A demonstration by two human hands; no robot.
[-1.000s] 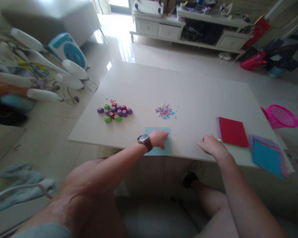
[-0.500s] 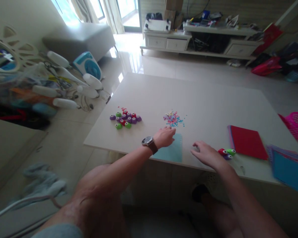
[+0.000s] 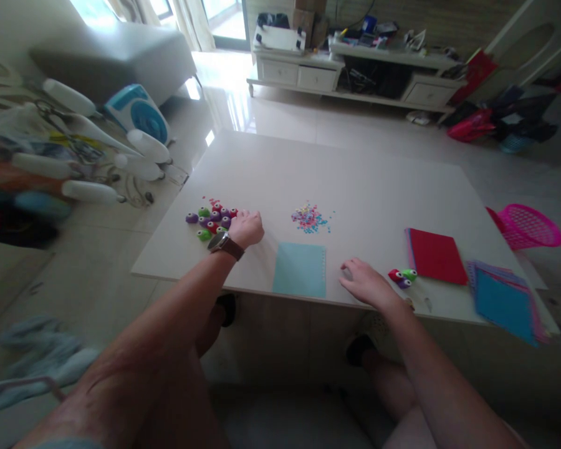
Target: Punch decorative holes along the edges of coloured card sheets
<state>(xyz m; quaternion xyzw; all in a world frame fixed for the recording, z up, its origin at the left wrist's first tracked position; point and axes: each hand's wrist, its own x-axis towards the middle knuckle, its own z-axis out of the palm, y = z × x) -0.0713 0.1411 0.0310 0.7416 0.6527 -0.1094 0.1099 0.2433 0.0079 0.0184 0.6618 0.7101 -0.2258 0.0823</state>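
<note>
My left hand, with a watch on its wrist, is at the right edge of a cluster of small red, green and purple punches with eye-like spots. Its fingers curl down and hide the punches there; what they grip cannot be made out. My right hand rests near the table's front edge, fingers loosely bent and thumb apart, with nothing seen held. Between the hands lies a light blue paper sheet, its right edge notched. Beyond the sheet is a pile of coloured paper bits.
Right of my right hand sit three more punches. A stack of red paper and blue sheets lie farther right on the white table. A pink basket stands past the table's right side.
My left hand has moved left from above the blue sheet to the cluster of punches, uncovering the sheet. My right hand stays about where it was on the table. The view has shifted.
</note>
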